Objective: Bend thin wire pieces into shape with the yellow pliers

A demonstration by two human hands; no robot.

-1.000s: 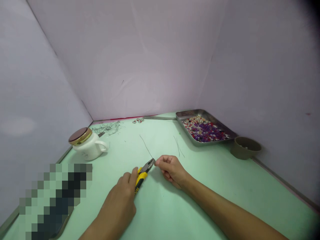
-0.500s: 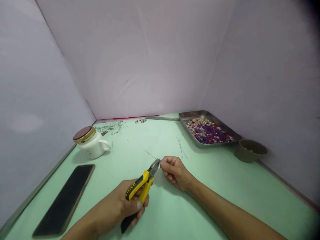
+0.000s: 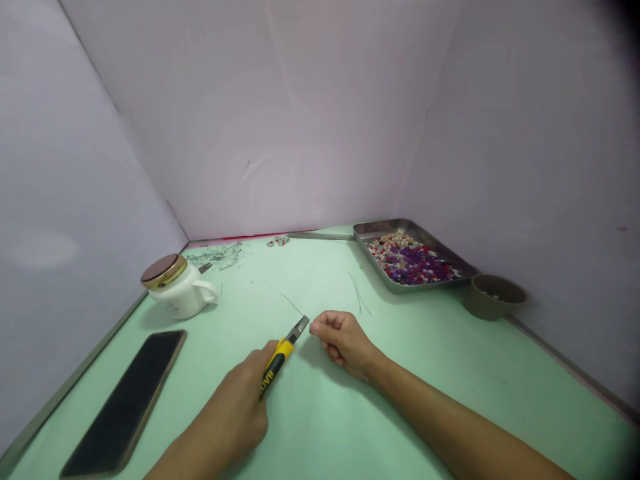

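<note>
My left hand point(image 3: 240, 397) is wrapped round yellow-and-black pliers point(image 3: 280, 357), turned edge-on with the jaws pointing up and to the right. A thin wire point(image 3: 291, 305) runs up and left from the jaw tips. Just right of the jaws, my right hand point(image 3: 343, 340) has thumb and forefinger pinched together. Whatever lies in that pinch is too small to make out. Beyond my right hand, a couple of loose wires point(image 3: 357, 293) lie on the green tabletop point(image 3: 320, 420).
On the left are a white lidded mug point(image 3: 183, 293) and a phone point(image 3: 127, 400). A pile of wire pieces point(image 3: 217, 257) and small beaded pieces point(image 3: 278, 241) lie at the back. A metal tray point(image 3: 400, 288) of beads and a brown bowl point(image 3: 487, 303) stand right.
My left hand has rolled the pliers from flat-on to edge-on, swinging the wire at their jaws. My right hand keeps its pinch, slightly further left in view.
</note>
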